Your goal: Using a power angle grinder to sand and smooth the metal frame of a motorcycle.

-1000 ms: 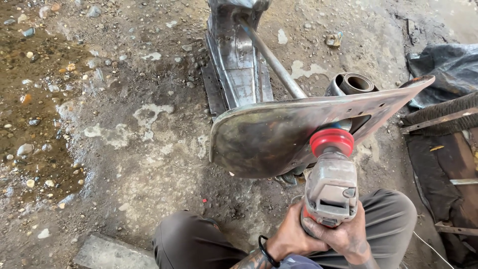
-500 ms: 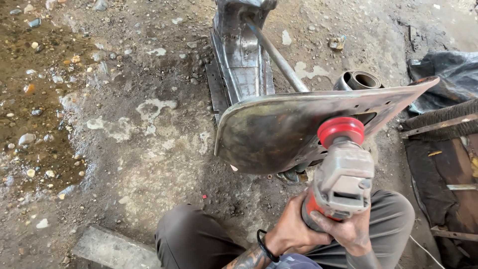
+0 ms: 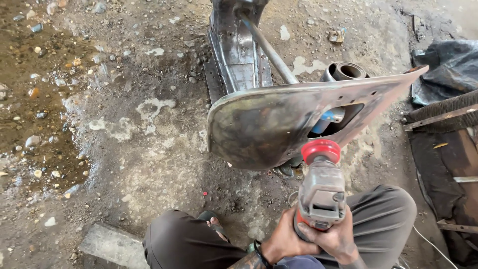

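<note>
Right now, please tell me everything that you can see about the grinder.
The grinder is a handheld power tool with a grey metal-looking body, a red ring at its front end and red near the grip. It points away from the person, its red end at the lower edge of the curved metal panel; contact is unclear. The left hand and the right hand both grip its rear, above the knees.
</note>
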